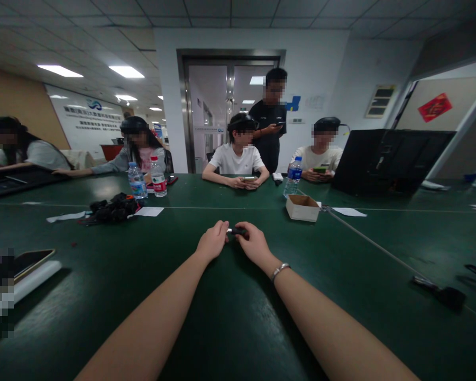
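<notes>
Both my arms stretch forward over the dark green table. My left hand and my right hand meet at the table's middle, fingers curled. Between them they pinch a small dark part with a pale metal end, each hand on one end. A thin bracelet circles my right wrist. How the part is built is too small to tell.
A small open cardboard box stands beyond my hands, a heap of black parts at the left. Water bottles, paper sheets, a phone and a black tool lie around. Several people sit across the table; a dark screen stands right.
</notes>
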Motion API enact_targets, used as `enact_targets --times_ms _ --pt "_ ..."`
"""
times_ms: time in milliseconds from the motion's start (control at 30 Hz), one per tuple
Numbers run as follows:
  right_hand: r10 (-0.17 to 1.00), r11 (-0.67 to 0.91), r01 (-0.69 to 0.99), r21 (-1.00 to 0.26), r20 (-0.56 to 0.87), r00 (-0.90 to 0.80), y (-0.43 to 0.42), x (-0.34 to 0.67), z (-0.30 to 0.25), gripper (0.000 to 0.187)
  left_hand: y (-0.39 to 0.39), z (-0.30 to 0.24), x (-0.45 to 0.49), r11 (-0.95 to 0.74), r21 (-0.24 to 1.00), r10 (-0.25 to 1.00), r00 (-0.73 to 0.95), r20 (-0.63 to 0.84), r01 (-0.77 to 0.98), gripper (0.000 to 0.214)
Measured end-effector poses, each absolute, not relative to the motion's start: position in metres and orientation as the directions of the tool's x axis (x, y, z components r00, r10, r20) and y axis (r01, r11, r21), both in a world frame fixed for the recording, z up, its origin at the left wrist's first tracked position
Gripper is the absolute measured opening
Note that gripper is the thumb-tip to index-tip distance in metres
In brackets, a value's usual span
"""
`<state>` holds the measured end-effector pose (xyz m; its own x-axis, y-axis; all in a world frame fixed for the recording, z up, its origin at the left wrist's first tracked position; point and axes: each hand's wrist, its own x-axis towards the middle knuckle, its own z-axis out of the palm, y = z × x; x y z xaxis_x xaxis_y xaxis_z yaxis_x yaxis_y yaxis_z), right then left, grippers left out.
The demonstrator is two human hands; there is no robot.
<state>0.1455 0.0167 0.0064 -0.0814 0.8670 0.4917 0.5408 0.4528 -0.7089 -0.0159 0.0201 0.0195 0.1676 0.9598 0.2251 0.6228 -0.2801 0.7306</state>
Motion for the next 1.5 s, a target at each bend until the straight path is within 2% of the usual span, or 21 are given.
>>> enact_targets --times_ms 233,400,467,567,667,733,833,933,1000,1100,1167,1233,1300,1367,1500 --pt "0.866 0.454 0.537 -0.711 0.494 -0.078 0.020 0.146 0.003 0.029 0.018 0.024 -0.016 -0.298 0.731 0.955 0.203 0.218 0.615 0.029" --pt "0.885 0.436 0.480 -0.761 0.459 -0.077 0.020 0.146 0.003 0.027 0.019 0.022 -0.016 -0.291 0.758 0.956 0.203 0.211 0.583 0.040" --pt "0.910 0.401 0.400 -0.824 0.407 -0.074 0.018 0.143 0.005 0.026 0.019 0.022 -0.011 -0.270 0.831 0.962 0.158 0.221 0.487 0.041" --pt "0.941 0.336 0.225 -0.915 0.336 -0.041 0.013 0.132 0.008 0.025 0.019 0.023 0.004 -0.192 0.964 0.981 0.068 0.182 0.185 0.045" --pt "0.956 0.288 0.107 -0.952 0.291 0.022 0.007 0.120 0.011 0.033 0.018 0.024 0.016 -0.107 0.994 0.993 0.037 0.108 -0.027 0.051" --pt "0.959 0.279 0.123 -0.952 0.282 0.008 0.001 0.115 0.013 0.044 0.019 0.024 0.017 -0.096 0.995 0.995 -0.032 0.095 -0.037 0.051" --pt "0.934 0.354 0.240 -0.904 0.327 -0.145 -0.008 0.111 0.015 0.057 0.021 0.025 0.004 -0.125 0.992 0.978 -0.169 0.122 -0.009 0.051" --pt "0.887 0.454 0.377 -0.807 0.371 -0.275 -0.019 0.113 0.019 0.058 0.021 0.030 -0.026 -0.069 0.985 0.967 -0.233 0.106 0.158 0.053" --pt "0.871 0.487 0.466 -0.739 0.374 -0.318 -0.028 0.120 0.024 0.052 0.017 0.034 -0.056 0.007 0.909 0.964 -0.244 0.104 0.416 0.051" --pt "0.834 0.552 0.620 -0.558 0.380 -0.401 -0.045 0.147 0.037 0.035 0.005 0.041 -0.111 0.143 0.643 0.960 -0.263 0.095 0.752 0.045" --pt "0.809 0.576 0.738 -0.351 0.377 -0.452 -0.056 0.177 0.047 0.026 -0.008 0.045 -0.151 0.207 0.446 0.945 -0.296 0.141 0.871 0.042" --pt "0.821 0.525 0.837 -0.152 0.348 -0.452 -0.066 0.217 0.056 0.023 -0.023 0.048 -0.192 0.261 0.311 0.942 -0.311 0.123 0.914 0.041" --pt "0.849 0.416 0.909 -0.011 0.362 -0.385 -0.075 0.263 0.062 0.023 -0.039 0.049 -0.230 0.285 0.221 0.944 -0.313 0.107 0.933 0.041" --pt "0.884 0.241 0.969 0.051 0.401 -0.241 -0.085 0.312 0.066 0.026 -0.053 0.047 -0.263 0.314 0.172 0.937 -0.334 0.099 0.934 0.040" --pt "0.908 -0.223 0.975 0.028 0.371 0.197 -0.105 0.396 0.062 0.045 -0.073 0.041 -0.300 0.354 0.147 0.922 -0.371 0.113 0.924 0.044"
